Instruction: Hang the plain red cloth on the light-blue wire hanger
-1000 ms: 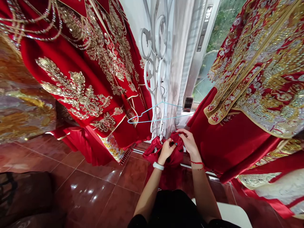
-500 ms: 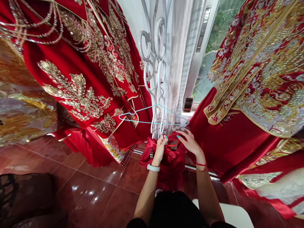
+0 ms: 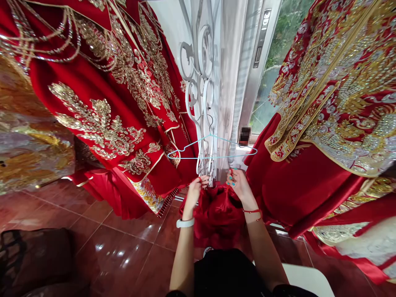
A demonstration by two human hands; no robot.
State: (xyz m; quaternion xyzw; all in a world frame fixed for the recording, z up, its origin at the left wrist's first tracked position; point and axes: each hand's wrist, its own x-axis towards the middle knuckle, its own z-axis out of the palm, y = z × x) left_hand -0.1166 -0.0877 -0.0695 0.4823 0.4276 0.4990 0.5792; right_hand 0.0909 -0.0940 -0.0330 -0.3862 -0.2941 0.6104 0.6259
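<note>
While both hands (image 3: 216, 187) pinch the red cloth (image 3: 218, 212), hanger (image 3: 212, 149) lies level left-right; fingertips partly hidden

— What colour was the cloth (image 3: 216, 212) in the hands?

— Plain deep red, with no embroidery showing. The hanger (image 3: 212, 149) above it was pale blue wire.

— And the robes?

— The left robe (image 3: 102, 107) was red with gold and silver floral embroidery; the right robe (image 3: 334, 95) was red, densely patterned in gold. The floor (image 3: 123, 243) was glossy reddish-brown tile, the grille (image 3: 201, 82) white scrollwork.
</note>
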